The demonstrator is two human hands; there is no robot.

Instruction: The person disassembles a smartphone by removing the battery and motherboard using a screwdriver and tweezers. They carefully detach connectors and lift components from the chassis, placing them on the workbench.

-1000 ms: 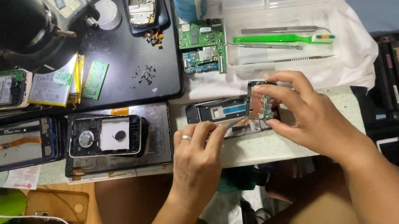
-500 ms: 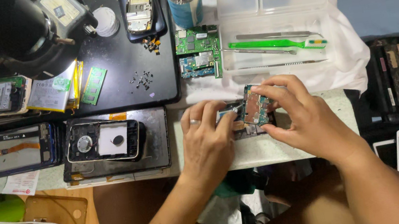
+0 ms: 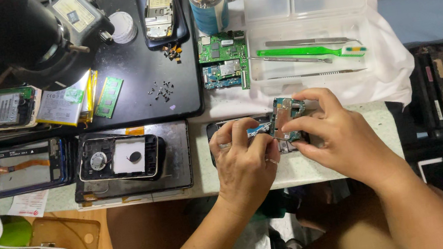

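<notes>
A small circuit board (image 3: 288,117) is pinched between both hands at table centre, above a dark opened phone (image 3: 222,130). Left hand (image 3: 247,158) grasps its 9 o'clock edge; right hand (image 3: 330,128) its 3 o'clock edge. A green toothbrush (image 3: 310,52) is seen at 12 o'clock.

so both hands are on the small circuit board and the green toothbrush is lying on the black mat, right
Not quite. Both hands, left and right, do hold the small circuit board, but the green toothbrush lies in the clear plastic tray, not on the black mat. The head view shows it.
</notes>
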